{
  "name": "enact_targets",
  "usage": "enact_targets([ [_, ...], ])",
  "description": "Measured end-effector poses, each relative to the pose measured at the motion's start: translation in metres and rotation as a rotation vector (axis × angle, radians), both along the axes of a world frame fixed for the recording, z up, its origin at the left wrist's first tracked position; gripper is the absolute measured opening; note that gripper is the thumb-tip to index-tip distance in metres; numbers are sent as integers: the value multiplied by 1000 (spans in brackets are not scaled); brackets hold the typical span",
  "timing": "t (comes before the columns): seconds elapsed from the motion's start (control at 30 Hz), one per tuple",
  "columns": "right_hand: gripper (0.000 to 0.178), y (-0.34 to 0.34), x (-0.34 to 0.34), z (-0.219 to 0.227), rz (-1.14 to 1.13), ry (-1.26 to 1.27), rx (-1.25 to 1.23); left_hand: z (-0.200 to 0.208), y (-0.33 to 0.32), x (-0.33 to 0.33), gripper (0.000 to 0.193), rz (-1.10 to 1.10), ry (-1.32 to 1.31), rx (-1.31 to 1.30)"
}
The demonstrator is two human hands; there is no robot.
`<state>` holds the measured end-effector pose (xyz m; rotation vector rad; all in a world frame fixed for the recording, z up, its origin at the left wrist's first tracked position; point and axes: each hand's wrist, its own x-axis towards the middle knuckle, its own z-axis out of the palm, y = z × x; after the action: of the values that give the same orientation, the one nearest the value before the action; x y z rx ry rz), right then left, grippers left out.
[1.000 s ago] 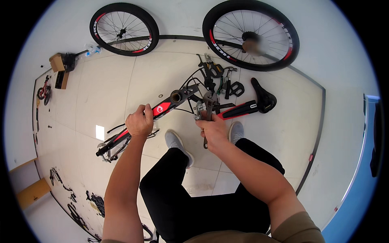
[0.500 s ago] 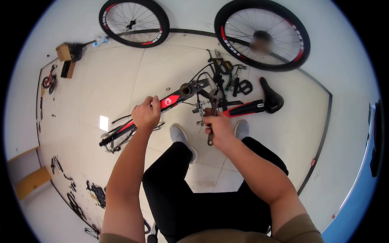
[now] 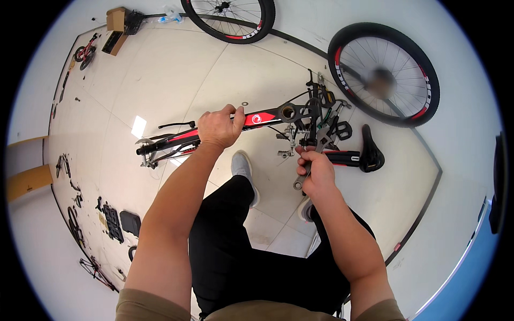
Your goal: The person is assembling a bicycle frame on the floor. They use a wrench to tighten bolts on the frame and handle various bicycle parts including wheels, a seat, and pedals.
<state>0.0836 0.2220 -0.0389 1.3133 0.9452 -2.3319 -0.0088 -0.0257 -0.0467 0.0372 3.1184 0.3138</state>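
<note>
Mid-frame, the left hand (image 3: 217,128) clamps the red-and-black bike frame (image 3: 257,119) while the right hand (image 3: 317,172) grips a wrench (image 3: 313,160); best brace hard and turn squarely.

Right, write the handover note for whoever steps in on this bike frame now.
Left hand: gripping the red and black bike frame on its tube, holding it off the floor.
Right hand: holding a metal wrench, head up at the frame's crank area.
Two wheels lean against the wall; the saddle is on the frame.
Done: wheels off.
Left: wrench work at the crank looks unfinished; whether the wrench is seated is unclear.
</note>
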Motion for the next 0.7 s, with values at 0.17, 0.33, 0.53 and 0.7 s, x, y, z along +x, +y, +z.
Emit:
enact_targets([
  [0.17,26,-5,2,4,70,52,29,-1,0,0,44,-5,11,-7],
  [0.33,24,-14,0,5,129,87,144,-4,-2,0,43,-18,60,-19],
  [0.53,20,-21,-3,6,109,88,92,-4,-1,0,42,-28,78,-4],
  [0.7,16,-24,-4,0,19,44,11,-3,-2,1,43,-28,78,-4],
])
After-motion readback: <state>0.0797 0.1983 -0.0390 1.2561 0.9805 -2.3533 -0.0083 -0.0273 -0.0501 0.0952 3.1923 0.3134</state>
